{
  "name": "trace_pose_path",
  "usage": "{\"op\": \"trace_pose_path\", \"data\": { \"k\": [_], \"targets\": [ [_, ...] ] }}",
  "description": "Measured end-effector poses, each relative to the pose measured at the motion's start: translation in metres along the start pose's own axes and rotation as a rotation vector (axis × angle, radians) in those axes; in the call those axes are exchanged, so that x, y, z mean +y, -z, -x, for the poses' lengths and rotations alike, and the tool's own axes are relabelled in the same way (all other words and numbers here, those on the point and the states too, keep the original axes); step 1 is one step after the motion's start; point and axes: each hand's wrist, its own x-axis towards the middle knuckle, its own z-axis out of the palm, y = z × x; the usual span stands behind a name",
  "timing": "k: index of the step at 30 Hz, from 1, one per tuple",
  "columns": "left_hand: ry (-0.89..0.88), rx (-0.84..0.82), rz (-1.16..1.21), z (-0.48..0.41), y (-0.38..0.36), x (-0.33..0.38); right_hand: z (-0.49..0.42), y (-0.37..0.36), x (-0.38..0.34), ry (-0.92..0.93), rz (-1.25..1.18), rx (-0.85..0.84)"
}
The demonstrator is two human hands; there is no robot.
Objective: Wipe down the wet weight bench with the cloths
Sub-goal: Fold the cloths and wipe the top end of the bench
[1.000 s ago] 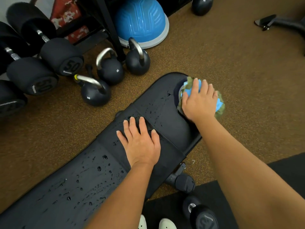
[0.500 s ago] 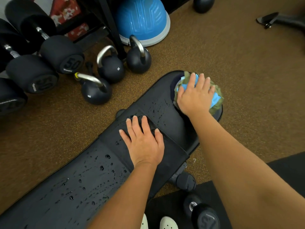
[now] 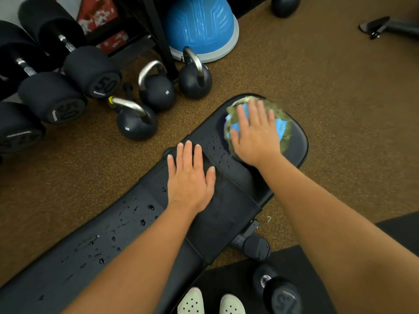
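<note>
Dumbbells (image 3: pixel 90 71) stamped 50 lie left of the wet bench (image 3: pixel 68 268)

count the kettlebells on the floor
3. The yellow-banded kettlebell lies nearest the weight bench, the middle kettlebell stands behind it, the far kettlebell beside the blue dome. A dark round thing at the top edge, cut off, may be another.
</note>
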Motion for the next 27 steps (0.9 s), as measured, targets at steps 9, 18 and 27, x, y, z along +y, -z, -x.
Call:
{"op": "trace_pose_path", "data": {
  "k": [9, 18, 27],
  "targets": [
    [-0.03, 0.014, -0.018, 0.001, -0.001, -0.01, -0.009, 0.001, -0.002, -0.261, -0.024, -0.004],
    [-0.021, 0.012, -0.043, 0.002, 0.0, -0.01, 0.024, -0.007, 0.029, -0.188, -0.056, 0.122],
    [-0.02, -0.003, -0.039, 0.001, 0.0, -0.011, 0.049, -0.012, -0.011, 0.13, -0.036, 0.049]
  ]
}}
